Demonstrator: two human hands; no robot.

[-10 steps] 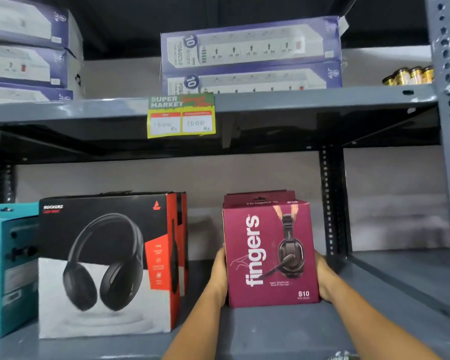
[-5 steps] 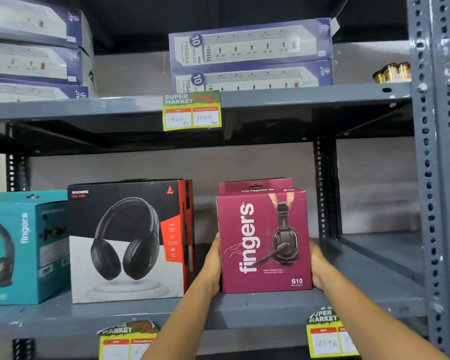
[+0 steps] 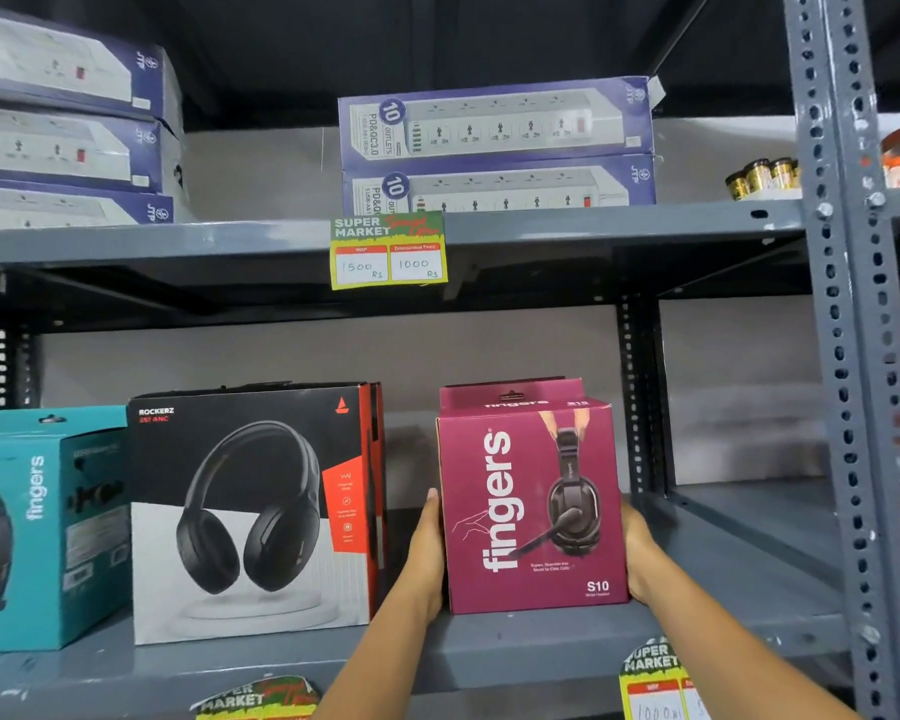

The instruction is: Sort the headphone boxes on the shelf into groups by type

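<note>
A maroon Fingers S10 headphone box (image 3: 528, 504) stands on the grey shelf (image 3: 489, 652), with a second maroon box directly behind it. My left hand (image 3: 430, 550) presses flat on its left side and my right hand (image 3: 637, 556) on its right side, so both hold it. To the left stands a black, white and red Rockerz headphone box (image 3: 250, 511) with another like it behind. A teal Fingers headphone box (image 3: 42, 537) stands at the far left, with a second teal box behind it.
The upper shelf (image 3: 619, 226) carries blue power strip boxes (image 3: 494, 148) and small gold cans (image 3: 759, 176). Price tags (image 3: 388, 252) hang on the shelf edges. A perforated steel upright (image 3: 848, 356) stands at the right. Bare shelf lies to the right of the maroon box.
The view has drawn back and tilted so the shelf's front edge and the teal box show more. Both hands stay on the maroon box, which has barely moved.
</note>
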